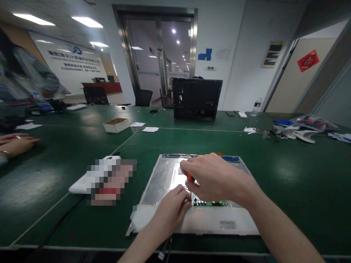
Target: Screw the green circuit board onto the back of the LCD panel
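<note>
A metal-backed display panel [159, 179] lies flat on the green table in front of me. My right hand [216, 177] is closed around the orange handle of a screwdriver [189, 177], which points down at the panel. Its shaft shows only in part between my hands. My left hand [173, 204] rests on the panel, fingers drawn together near the screwdriver's lower end; what they pinch, if anything, is hidden. Partly under my right hand sits a green circuit board [201, 202]. Along the panel's far edge runs a narrow blue circuit strip [232, 159].
Left of the panel lie a white device [82, 184] and a blurred-out item [113, 182]. Farther back are an open box [116, 126], a black monitor housing [197, 98] and a bottle [256, 107]. Scraps and bags [304, 128] lie right. Another person's hands [19, 144] rest at left.
</note>
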`<state>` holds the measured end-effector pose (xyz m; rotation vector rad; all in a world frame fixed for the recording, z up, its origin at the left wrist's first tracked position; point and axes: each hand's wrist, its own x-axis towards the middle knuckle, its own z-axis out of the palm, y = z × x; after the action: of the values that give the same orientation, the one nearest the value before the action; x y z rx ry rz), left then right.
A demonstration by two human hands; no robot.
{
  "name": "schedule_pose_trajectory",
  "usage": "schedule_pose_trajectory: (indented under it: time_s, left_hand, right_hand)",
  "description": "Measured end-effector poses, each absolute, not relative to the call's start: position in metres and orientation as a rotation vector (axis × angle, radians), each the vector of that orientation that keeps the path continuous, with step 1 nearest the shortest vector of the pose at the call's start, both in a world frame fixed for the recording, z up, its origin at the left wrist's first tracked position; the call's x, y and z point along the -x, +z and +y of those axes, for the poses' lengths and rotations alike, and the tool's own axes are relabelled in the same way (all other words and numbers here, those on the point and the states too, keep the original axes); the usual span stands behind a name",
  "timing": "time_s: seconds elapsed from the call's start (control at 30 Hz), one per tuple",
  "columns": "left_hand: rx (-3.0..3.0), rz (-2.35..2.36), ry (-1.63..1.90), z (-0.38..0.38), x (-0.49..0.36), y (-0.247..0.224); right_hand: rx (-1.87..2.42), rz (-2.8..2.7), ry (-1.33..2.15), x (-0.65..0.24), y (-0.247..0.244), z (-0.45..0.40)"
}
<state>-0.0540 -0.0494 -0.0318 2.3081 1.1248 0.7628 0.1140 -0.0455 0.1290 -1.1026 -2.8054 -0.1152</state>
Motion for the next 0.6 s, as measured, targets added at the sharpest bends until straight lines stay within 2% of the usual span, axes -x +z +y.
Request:
schedule_pose_trajectory:
  time_s: [0.6]
  left_hand:
    - [-2.233,1.11,0.75,-0.053,0.053,-0.02]
  right_hand:
    - [1.184,-2.814,-0.127,-0.117,0.129,-0.042]
